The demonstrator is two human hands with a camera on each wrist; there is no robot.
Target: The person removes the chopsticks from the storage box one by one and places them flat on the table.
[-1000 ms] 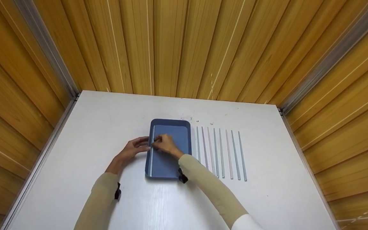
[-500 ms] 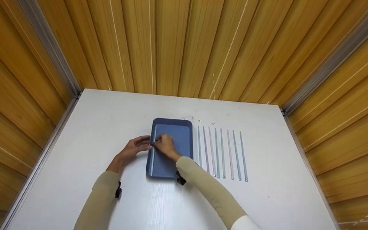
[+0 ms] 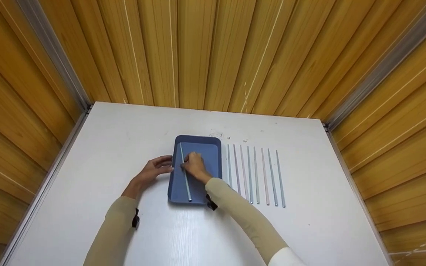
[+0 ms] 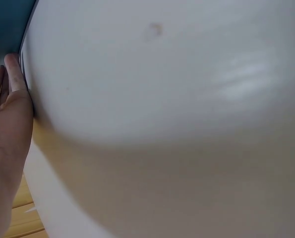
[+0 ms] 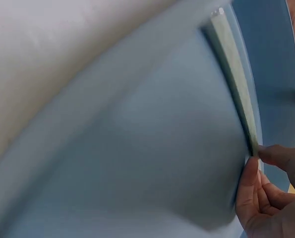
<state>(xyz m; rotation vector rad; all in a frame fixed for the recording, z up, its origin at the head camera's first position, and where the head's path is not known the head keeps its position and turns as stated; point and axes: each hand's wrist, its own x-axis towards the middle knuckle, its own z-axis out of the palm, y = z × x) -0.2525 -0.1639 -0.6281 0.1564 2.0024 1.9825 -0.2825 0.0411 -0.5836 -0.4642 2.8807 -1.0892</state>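
Observation:
A shallow blue tray (image 3: pixel 207 151) lies on the white table. Inside it, near the left wall, a pale green chopstick (image 3: pixel 187 184) runs lengthwise at a slight slant, its near end toward the middle. My right hand (image 3: pixel 195 166) reaches into the tray and pinches this chopstick around its middle between thumb and fingers. In the right wrist view, the chopstick (image 5: pixel 236 79) shows its thick, silvery end close to the tray's near wall. Outside the tray, my left hand (image 3: pixel 152 171) has its thumb and fingers extended, with fingertips right at the left wall.
Several pastel chopsticks (image 3: pixel 267 177) lie side by side, roughly parallel, on the table (image 3: pixel 87 207) to the right of the tray. My right forearm crosses over the tray's near right corner and hides some of their near ends. Wood-patterned walls (image 3: pixel 194 55) enclose the table.
The chopstick in my right hand has shifted right from along the tray's left wall, and its near end has swung toward the middle. My left hand has stayed at the tray's side.

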